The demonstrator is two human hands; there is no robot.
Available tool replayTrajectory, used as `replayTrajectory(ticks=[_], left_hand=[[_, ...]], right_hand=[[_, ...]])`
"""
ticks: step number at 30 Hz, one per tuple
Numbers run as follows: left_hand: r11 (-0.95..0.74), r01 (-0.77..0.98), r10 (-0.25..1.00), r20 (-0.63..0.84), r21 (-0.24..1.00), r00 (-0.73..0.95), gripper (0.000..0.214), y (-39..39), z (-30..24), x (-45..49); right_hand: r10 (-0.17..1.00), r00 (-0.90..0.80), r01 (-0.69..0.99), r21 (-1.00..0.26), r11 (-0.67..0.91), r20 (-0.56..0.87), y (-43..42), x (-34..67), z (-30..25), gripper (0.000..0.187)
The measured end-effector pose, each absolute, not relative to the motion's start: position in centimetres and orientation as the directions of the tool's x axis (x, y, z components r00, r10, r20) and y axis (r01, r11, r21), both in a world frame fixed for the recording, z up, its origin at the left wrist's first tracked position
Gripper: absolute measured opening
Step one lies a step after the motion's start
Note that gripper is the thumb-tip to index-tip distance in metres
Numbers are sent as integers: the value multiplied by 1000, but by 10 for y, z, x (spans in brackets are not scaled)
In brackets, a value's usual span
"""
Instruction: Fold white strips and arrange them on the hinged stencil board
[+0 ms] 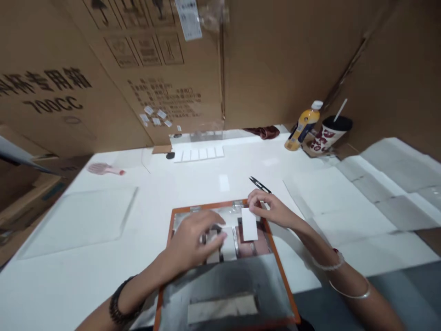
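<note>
An orange-framed tray with a shiny, reflective inside lies on the white table in front of me. My left hand rests over its middle, fingers curled and pressing on a small white piece inside. My right hand is at the tray's upper right corner and pinches a small white rectangular card that hangs down over the tray. A grey sheet covers the tray's near half.
Black snips lie just behind my right hand. A row of white cards sits farther back. A clear sheet lies left, a pink comb beyond it. A juice bottle and a cup with straw stand back right. Cardboard walls surround the table.
</note>
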State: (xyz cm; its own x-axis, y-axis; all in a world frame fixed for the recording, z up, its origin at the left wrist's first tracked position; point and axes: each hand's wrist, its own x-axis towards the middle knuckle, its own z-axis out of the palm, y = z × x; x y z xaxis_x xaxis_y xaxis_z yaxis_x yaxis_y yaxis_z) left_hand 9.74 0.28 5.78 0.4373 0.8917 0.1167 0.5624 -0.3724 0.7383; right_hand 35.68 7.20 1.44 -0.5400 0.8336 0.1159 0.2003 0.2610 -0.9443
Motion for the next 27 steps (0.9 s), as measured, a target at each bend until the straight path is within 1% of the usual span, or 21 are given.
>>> replayTrajectory(ticks=[1, 2, 3, 4, 5, 6, 9, 15, 27], left_hand=[[-479, 560, 834, 153, 676, 530, 19, -13, 51, 104], [-632, 553, 740, 211, 542, 639, 20, -28, 43, 111], [-751, 518, 639, 258, 409, 724, 21, -41, 33, 118], [-828, 476, 552, 290, 295, 781, 23, -53, 24, 125], [-869, 442, 494, 318, 223, 809, 22, -62, 15, 130], [-883, 424, 468, 340, 201, 815, 21, -69, 7, 134], [-873, 436, 487, 359, 219, 796, 19, -76, -9, 138], [-831, 487, 553, 299, 270, 778, 22, -74, -10, 137], [-802, 505, 584, 243, 319, 774, 30, -74, -13, 140]], right_hand=[[829, -551, 216, -944, 249, 93, 65, 358, 5, 18], [826, -559, 228, -943, 241, 75, 60, 359, -3, 19], [823, -564, 238, -942, 235, 63, 56, 359, -10, 19], [821, -568, 245, -941, 233, 55, 53, 359, -15, 20], [819, -572, 251, -940, 233, 50, 51, 359, -19, 20], [817, -574, 257, -937, 235, 47, 50, 358, -22, 19], [817, -574, 284, -926, 250, 45, 49, 357, -27, 17], [824, -566, 351, -899, 264, 21, 45, 355, -29, 14], [825, -565, 385, -880, 278, 14, 46, 356, -30, 13]])
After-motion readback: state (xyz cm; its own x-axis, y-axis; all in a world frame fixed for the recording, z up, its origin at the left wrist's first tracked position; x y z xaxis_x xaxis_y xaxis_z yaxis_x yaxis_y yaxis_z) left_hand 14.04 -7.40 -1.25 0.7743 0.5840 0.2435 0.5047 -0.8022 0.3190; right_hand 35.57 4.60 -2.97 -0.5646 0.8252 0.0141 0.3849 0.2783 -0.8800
